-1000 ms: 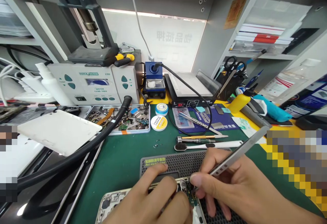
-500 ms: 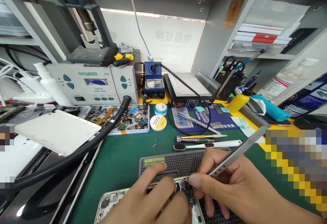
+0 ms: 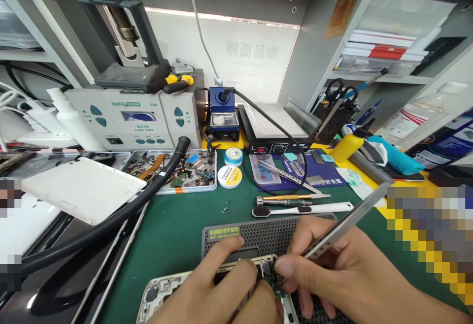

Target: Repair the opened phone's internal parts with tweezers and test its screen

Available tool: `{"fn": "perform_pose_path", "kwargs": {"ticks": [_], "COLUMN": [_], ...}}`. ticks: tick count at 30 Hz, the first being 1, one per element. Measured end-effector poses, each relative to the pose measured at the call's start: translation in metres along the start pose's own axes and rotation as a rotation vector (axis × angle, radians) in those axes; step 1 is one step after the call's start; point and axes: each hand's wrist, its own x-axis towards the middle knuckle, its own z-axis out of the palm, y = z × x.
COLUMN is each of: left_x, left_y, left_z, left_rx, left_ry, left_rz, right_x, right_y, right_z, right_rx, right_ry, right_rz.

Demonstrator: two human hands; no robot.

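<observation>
An opened phone with bare metal frame and a green circuit board lies at the front edge of the view, partly on a grey anti-slip pad. My left hand lies over the phone and grips it with bent fingers, covering much of its middle. In my right hand I pinch metal tweezers with small slots, slanting up to the right. Their tips, mostly hidden by my fingers, are down at the circuit board near the phone's top end.
A white toothbrush, a screwdriver and other tweezers lie beyond the pad. Tiny parts sit on the green mat. A black hose crosses the left side. Behind are a parts tray, hot-air station and heating plate.
The view has shifted very slightly. Both hands stay at the phone, with the tweezers in nearly the same place.
</observation>
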Motion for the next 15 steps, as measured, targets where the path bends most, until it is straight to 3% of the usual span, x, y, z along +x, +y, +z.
{"fn": "perform_pose_path", "kwargs": {"ticks": [10, 15], "left_x": [0.0062, 0.0080], "left_y": [-0.0029, -0.0056], "left_z": [-0.0047, -0.0029], "left_rx": [0.053, 0.038], "left_ry": [-0.029, 0.016], "left_rz": [0.044, 0.041], "right_x": [0.0031, 0.0049], "right_y": [-0.0014, -0.0016], "right_z": [0.0003, -0.0010], "right_rx": [0.075, 0.097], "right_ry": [-0.005, 0.003], "right_rz": [0.009, 0.012]}}
